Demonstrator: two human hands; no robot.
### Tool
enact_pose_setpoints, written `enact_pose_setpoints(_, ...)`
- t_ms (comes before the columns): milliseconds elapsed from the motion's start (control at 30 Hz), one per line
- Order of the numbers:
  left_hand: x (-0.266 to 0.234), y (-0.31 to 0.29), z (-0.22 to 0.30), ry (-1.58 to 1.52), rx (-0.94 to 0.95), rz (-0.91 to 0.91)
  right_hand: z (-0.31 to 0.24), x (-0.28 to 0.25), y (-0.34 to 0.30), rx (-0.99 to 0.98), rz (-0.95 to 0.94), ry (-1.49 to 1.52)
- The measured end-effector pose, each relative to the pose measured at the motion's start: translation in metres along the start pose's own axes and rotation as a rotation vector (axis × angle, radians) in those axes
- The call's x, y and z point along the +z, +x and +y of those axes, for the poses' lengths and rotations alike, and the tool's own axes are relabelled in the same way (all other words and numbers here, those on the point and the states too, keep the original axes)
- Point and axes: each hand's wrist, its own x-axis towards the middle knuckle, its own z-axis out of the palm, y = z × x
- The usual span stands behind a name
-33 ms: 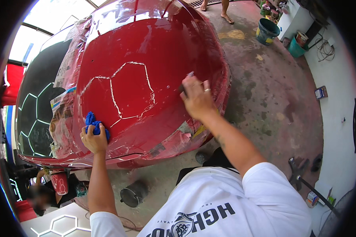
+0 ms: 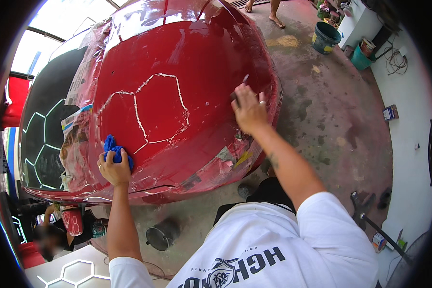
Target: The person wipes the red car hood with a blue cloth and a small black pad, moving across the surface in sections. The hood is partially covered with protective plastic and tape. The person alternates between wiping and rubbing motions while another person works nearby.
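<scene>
A glossy red car panel [image 2: 153,55], wet with a few drops, spreads before me; bright hexagonal light reflections lie across it. My left hand [image 2: 114,168] rests at its near left part, fingers closed round a crumpled blue cloth [image 2: 113,148]. Further right, my right hand [image 2: 250,111] lies on the red surface close to its right edge, fingers stretched forward and somewhat blurred. Beside and under those fingers shows a small dark flat pad [image 2: 234,99], mostly hidden by the hand. Masking newspaper [image 2: 75,129] and clear film border the panel on the left.
A dark windshield [image 2: 43,139] lies left of the newspaper. On the stained floor stand a black bucket [image 2: 159,237] near me and a dark green bucket [image 2: 325,37] at the far right. Another person [image 2: 50,237] is at lower left; someone's bare feet [image 2: 277,21] show at the top.
My right hand has slid to the right and slightly away from me over the panel, the dark pad moving with it. The left hand and blue cloth have stayed put.
</scene>
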Motion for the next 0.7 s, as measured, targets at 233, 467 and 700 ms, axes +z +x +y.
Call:
enact_pose_setpoints(233,0.006,-0.003,0.002,0.015,0.003,0.008,-0.074,0.019,-0.047,0.028,0.021,0.083)
enact_pose_setpoints(467,0.003,-0.006,-0.009,0.012,0.006,-0.01,-0.053,0.005,-0.048,-0.057,0.065,0.124)
enact_pose_setpoints(700,0.006,-0.005,-0.003,0.02,-0.004,-0.014,-0.061,0.012,-0.042,0.121,-0.008,0.111)
